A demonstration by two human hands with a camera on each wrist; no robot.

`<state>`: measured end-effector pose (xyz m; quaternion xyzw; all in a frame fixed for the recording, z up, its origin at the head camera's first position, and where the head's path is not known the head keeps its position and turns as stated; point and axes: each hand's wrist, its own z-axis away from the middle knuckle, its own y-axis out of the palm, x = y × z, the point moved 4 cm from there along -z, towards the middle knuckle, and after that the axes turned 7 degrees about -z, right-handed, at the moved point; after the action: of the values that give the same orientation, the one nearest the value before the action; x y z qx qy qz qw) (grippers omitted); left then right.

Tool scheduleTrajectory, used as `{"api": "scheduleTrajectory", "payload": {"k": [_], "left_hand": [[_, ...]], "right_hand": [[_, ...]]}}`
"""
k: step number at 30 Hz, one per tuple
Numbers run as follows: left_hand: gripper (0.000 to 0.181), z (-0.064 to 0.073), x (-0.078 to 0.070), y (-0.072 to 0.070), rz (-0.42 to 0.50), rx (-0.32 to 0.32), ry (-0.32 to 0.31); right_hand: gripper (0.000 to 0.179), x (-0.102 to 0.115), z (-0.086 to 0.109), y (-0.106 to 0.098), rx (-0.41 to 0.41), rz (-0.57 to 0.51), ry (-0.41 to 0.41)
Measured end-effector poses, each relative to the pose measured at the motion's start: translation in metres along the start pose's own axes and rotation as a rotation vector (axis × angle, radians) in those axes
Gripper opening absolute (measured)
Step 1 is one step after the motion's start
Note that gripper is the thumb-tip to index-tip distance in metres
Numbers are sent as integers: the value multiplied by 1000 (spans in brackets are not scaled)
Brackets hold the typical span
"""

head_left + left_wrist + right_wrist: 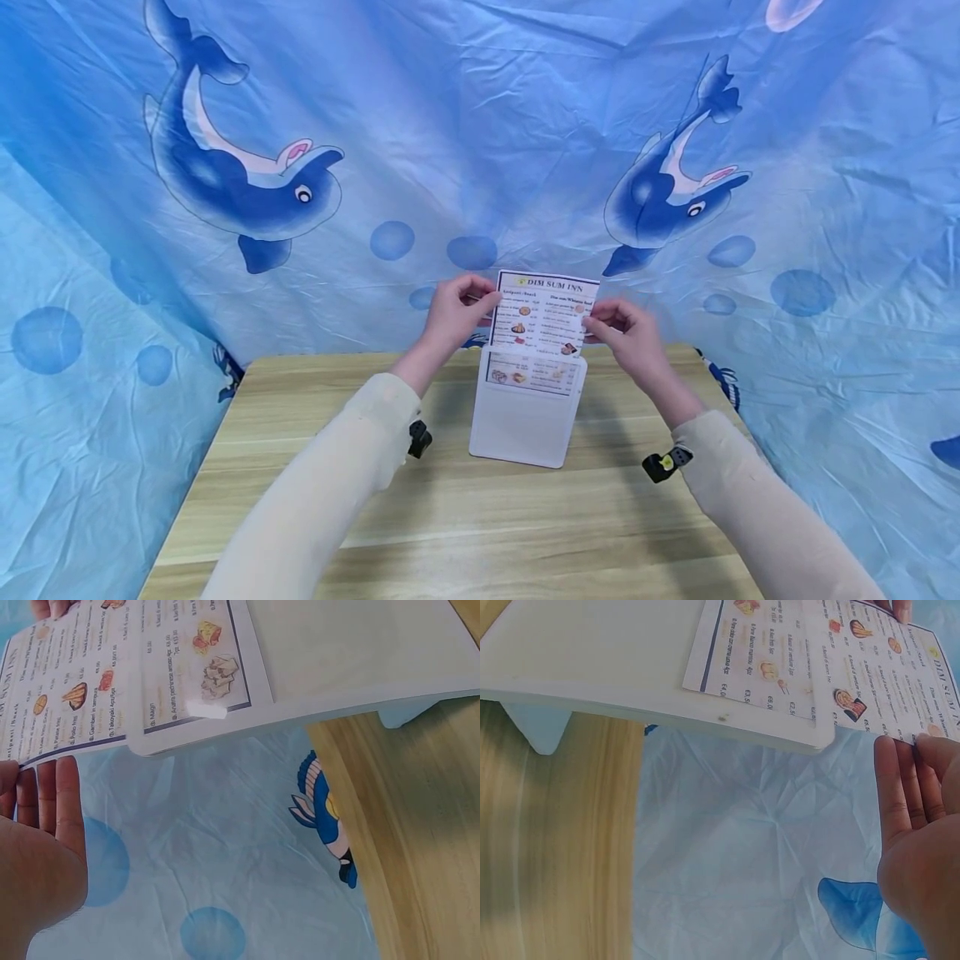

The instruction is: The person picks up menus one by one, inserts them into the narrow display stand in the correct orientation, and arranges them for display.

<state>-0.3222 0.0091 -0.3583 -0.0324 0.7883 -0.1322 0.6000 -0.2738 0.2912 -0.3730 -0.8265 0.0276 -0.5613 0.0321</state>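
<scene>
Your L hand (454, 315) is at the L edge of the menu sheet (546, 312), your R hand (634, 337) at its R edge. Sheet's lower part sits in the holder (521, 427), upper part above it; holder's on the table (300, 467), w/ cloth backdrop (480, 125) behind & both sides.

Paper menu (543, 312), glossy plastic holder (521, 425), wood-grain table (510, 533)

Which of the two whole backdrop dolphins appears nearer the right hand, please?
The dolphin upper right in the head view: it shows just above the right hand, whereas the other dolphin lies beyond the left hand.
</scene>
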Motion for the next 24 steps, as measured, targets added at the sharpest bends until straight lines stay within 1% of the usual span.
{"api": "scheduleTrajectory", "payload": {"k": [7,11,15,19,24], "left_hand": [[12,5,6,1,4,6,-42],[11,6,11,2,-3,6,-50],[11,6,14,2,-17,6,-52],[11,6,16,3,-26,10,-56],[12,6,17,5,-21,16,-64]], "right_hand": [[21,-7,2,1,8,42,19],[20,-10,4,1,15,64,28],[19,-13,5,1,23,67,15],[20,-15,6,1,28,67,-1],[20,-16,6,0,16,75,15]]}}
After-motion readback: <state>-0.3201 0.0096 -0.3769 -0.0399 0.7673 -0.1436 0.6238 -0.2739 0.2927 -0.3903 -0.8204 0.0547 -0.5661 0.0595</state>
